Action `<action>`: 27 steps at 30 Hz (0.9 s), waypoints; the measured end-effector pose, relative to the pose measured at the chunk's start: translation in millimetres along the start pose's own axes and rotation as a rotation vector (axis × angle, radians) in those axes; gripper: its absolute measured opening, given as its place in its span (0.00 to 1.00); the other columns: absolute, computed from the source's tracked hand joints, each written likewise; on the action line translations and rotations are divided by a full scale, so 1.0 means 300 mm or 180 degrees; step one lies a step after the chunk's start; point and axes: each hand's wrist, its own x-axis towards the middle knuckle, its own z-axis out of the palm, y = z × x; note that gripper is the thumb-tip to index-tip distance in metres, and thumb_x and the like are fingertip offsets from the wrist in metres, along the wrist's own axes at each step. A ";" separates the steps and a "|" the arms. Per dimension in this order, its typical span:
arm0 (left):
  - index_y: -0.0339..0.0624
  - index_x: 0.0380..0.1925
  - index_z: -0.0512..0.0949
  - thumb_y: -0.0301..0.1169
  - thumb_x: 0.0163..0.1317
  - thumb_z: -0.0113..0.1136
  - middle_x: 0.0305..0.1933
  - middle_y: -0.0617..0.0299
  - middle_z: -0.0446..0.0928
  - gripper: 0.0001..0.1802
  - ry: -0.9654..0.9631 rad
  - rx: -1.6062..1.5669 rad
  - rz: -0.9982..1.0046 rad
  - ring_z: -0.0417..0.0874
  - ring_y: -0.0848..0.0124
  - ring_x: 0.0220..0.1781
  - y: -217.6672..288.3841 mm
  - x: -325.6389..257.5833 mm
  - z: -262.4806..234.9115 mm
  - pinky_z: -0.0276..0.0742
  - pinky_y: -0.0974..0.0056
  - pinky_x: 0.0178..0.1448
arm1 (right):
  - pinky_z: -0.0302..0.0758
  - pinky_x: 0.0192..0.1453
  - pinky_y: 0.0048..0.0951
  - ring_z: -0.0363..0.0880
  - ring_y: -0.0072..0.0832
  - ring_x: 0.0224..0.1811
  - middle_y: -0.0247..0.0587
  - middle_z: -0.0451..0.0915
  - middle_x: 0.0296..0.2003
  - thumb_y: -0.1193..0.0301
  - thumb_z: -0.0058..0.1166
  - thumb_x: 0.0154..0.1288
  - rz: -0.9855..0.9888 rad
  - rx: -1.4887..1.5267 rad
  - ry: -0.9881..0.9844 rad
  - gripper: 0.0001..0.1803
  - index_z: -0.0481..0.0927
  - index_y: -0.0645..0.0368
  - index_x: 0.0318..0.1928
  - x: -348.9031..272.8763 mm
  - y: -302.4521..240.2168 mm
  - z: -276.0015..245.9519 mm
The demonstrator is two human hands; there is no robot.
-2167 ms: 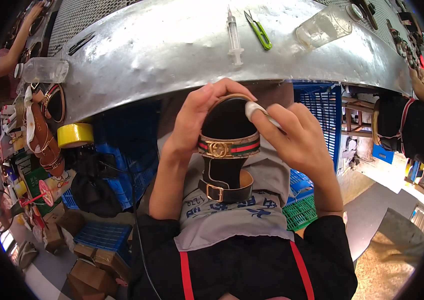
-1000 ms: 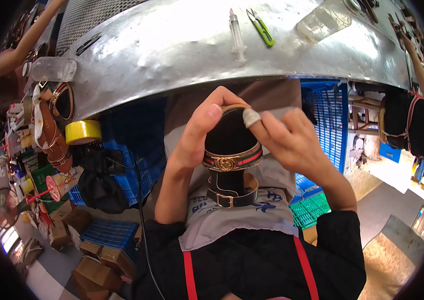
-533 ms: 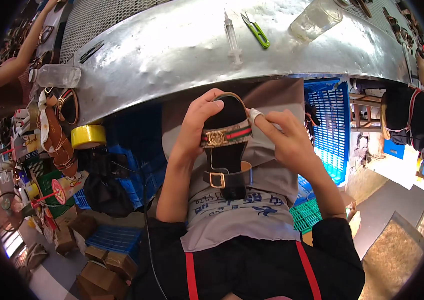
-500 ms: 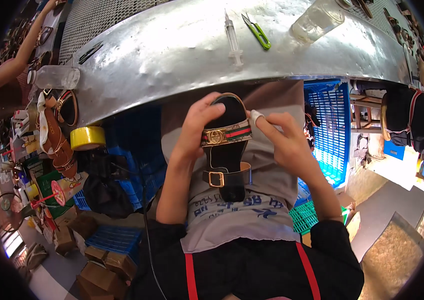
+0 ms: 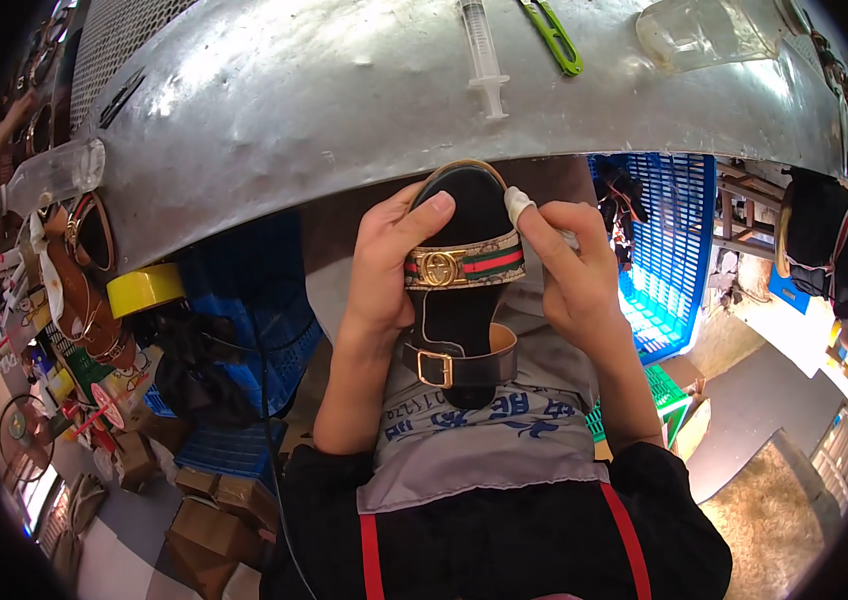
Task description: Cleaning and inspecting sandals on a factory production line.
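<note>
On the L side of the black sandal (image 5: 464,218), held over the apron (image 5: 484,480), the L hand (image 5: 386,255) is clamped, while white cloth (image 5: 519,203) is gripped in the R hand (image 5: 584,262) & kept fingertip-first at the sandal's R toe rim. The striped band (image 5: 484,263) is in place & the ankle strap (image 5: 474,370) seems buckled, so assembly's judged abt done; rim work is apparently underway, amt left can't be told. Beyond the sandal, syringe (image 5: 485,62) & green snips (image 5: 557,40) are left unheld on the metal table (image 5: 294,130).
</note>
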 end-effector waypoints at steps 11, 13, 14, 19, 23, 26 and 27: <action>0.26 0.54 0.77 0.33 0.70 0.59 0.45 0.53 0.83 0.20 0.0274 0.0292 -0.0013 0.85 0.71 0.42 0.016 0.001 0.021 0.82 0.68 0.47 | 0.75 0.35 0.32 0.73 0.35 0.34 0.39 0.74 0.41 0.82 0.57 0.44 -0.0326 -0.0774 -0.0246 0.30 0.81 0.59 0.54 0.112 -0.013 -0.019; 0.26 0.53 0.77 0.34 0.70 0.59 0.45 0.54 0.83 0.20 0.0324 0.0478 0.0031 0.85 0.72 0.42 0.017 -0.003 0.023 0.81 0.69 0.47 | 0.75 0.36 0.32 0.72 0.34 0.34 0.37 0.73 0.40 0.80 0.58 0.44 -0.0416 -0.0758 -0.0198 0.29 0.80 0.59 0.53 0.126 -0.014 -0.019; 0.26 0.53 0.77 0.35 0.70 0.59 0.44 0.55 0.84 0.21 0.0374 0.0658 0.0082 0.84 0.74 0.42 0.016 -0.004 0.024 0.80 0.70 0.47 | 0.75 0.36 0.32 0.72 0.34 0.34 0.37 0.73 0.40 0.80 0.58 0.44 -0.0412 -0.0760 -0.0199 0.29 0.80 0.59 0.53 0.121 -0.017 -0.024; 0.27 0.51 0.78 0.36 0.70 0.60 0.43 0.56 0.84 0.20 0.0385 0.0868 0.0138 0.83 0.76 0.41 0.016 -0.007 0.015 0.79 0.71 0.46 | 0.76 0.36 0.30 0.72 0.33 0.36 0.36 0.73 0.41 0.79 0.57 0.46 -0.0333 -0.0945 -0.0611 0.28 0.80 0.59 0.54 0.094 -0.032 -0.062; 0.26 0.51 0.79 0.36 0.70 0.60 0.43 0.57 0.84 0.20 0.0247 0.0824 0.0182 0.83 0.76 0.41 0.015 0.004 0.010 0.79 0.71 0.46 | 0.76 0.36 0.29 0.72 0.31 0.35 0.35 0.73 0.41 0.77 0.58 0.46 -0.0521 -0.1014 -0.0471 0.28 0.80 0.59 0.54 0.140 -0.022 -0.058; 0.26 0.51 0.79 0.35 0.71 0.60 0.43 0.57 0.84 0.20 0.0264 0.0786 0.0229 0.84 0.75 0.41 0.019 0.002 0.010 0.79 0.71 0.46 | 0.76 0.36 0.27 0.72 0.28 0.35 0.32 0.73 0.41 0.77 0.57 0.48 -0.0619 -0.1032 -0.0661 0.28 0.79 0.59 0.56 0.138 -0.014 -0.067; 0.26 0.51 0.79 0.34 0.71 0.59 0.43 0.56 0.84 0.20 0.0240 0.0780 0.0220 0.84 0.75 0.41 0.021 0.002 0.009 0.79 0.71 0.46 | 0.76 0.36 0.27 0.72 0.28 0.35 0.32 0.73 0.41 0.77 0.57 0.48 -0.0632 -0.1030 -0.0668 0.28 0.79 0.59 0.56 0.129 -0.015 -0.072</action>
